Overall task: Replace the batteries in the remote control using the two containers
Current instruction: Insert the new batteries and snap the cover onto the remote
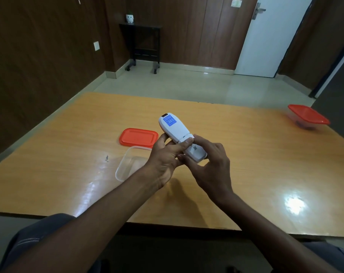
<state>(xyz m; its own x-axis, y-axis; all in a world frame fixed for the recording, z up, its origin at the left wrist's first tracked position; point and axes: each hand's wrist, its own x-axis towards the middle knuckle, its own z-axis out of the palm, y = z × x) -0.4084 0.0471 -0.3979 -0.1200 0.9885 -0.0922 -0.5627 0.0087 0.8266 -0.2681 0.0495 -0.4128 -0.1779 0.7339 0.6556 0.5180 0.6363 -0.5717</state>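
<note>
Head cam: white remote control (176, 133) held up above the wooden table (246, 154), back side facing the camera, blue label (169, 121) near its far end. Left hand (165, 158) is wrapped around the remote's left edge from below, thumb lying across the back at the seam of the battery cover (195, 152). Right hand (210, 166) has its fingers curled loosely over the near end, fingertips touching the cover (can't tell whether the cover is latched or partly slid). Both hands grip the remote; neither is flat open.

On the table just left of the hands: a clear container (127, 164), lid off, partly hidden behind the left wrist. Its orange lid (138, 137) lies flat just beyond it, touching or nearly so. Second container (308, 117), orange lid on, sits well apart at the far right table edge; something dark inside, too blurred to identify.

Background: small black stand (144, 44) against the wood-panelled wall, white door (273, 36) to its right.
</note>
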